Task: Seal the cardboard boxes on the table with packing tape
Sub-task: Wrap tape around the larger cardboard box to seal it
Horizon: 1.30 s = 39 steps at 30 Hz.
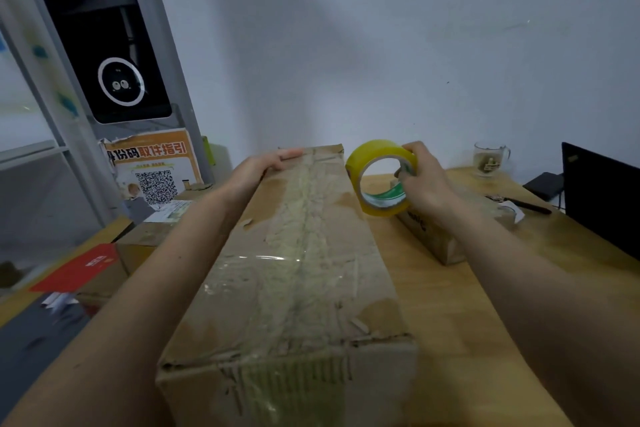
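Note:
A long worn cardboard box (301,274) lies lengthwise on the wooden table (485,340), running away from me, its top seam covered with old clear tape. My left hand (258,166) rests flat on the box's far left corner, fingers together. My right hand (420,178) holds a yellow roll of packing tape (375,177) upright just right of the box's far end, fingers gripping through its core. A smaller cardboard box (440,236) lies under my right forearm.
A glass mug (490,158) stands at the back right. A dark laptop (601,198), a black adapter (543,184) and a pen (530,206) sit on the right. More boxes, a red card (81,267) and a QR-code poster (156,166) are on the left.

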Each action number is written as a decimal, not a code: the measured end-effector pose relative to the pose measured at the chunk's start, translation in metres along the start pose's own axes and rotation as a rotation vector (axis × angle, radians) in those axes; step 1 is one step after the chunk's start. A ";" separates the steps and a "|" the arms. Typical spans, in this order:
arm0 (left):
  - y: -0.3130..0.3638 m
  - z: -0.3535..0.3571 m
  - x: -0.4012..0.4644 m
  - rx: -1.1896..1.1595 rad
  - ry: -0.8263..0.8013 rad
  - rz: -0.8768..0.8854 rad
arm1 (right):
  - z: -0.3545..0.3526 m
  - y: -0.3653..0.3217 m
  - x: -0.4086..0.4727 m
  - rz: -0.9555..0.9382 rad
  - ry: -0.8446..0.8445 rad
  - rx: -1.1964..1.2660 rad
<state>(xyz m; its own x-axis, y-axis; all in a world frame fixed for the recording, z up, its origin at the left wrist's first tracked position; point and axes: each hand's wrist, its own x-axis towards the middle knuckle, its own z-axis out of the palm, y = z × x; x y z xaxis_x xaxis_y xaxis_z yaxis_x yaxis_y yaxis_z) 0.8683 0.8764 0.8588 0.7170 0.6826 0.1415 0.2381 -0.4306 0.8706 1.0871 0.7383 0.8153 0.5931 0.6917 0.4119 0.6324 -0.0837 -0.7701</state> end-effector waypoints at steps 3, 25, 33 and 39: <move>0.014 -0.010 -0.012 0.309 -0.041 -0.089 | 0.002 -0.005 0.003 -0.002 0.007 0.001; 0.058 0.020 -0.006 0.465 -0.155 -0.360 | 0.018 -0.012 0.011 -0.052 -0.010 -0.041; 0.072 0.010 -0.013 0.196 0.018 -0.261 | -0.008 -0.031 0.016 0.015 0.087 0.142; 0.049 0.004 -0.026 -0.141 0.057 -0.304 | -0.018 -0.064 0.023 -0.083 0.130 0.200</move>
<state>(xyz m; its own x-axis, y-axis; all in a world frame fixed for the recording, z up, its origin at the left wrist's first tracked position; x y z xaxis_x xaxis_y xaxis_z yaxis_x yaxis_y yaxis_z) 0.8640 0.8349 0.8956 0.5881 0.8011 -0.1117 0.3394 -0.1190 0.9331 1.0690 0.7469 0.8831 0.6107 0.5913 0.5266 0.5780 0.1216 -0.8069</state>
